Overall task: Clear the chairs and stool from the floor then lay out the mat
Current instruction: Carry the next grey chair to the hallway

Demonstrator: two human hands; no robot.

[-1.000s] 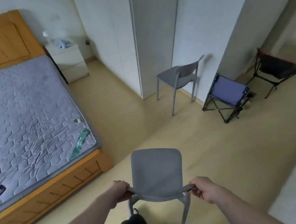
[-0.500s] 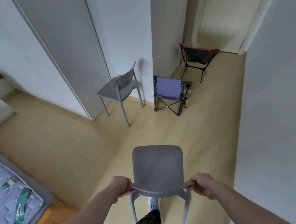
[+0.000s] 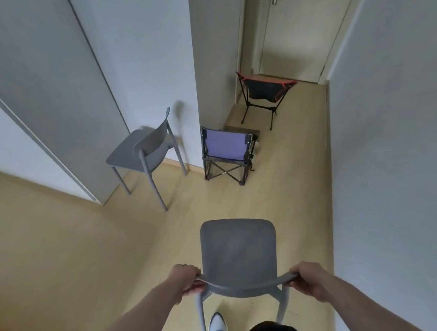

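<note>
Head view: the left hand (image 3: 186, 278) and right hand (image 3: 307, 279) each curl around an end of the grey chair's (image 3: 239, 254) backrest, seat facing away. Since a moment ago the view has swung right: the bed is gone, and the second grey chair (image 3: 144, 153), purple folding stool (image 3: 225, 152) and black camp chair (image 3: 263, 91) by the door (image 3: 302, 23) look nearer

Two grey chairs (image 3: 239, 254) (image 3: 144, 153), two folding camp chairs (image 3: 227, 153) (image 3: 266, 91) (one purple, one black), one door (image 3: 300, 24).
</note>
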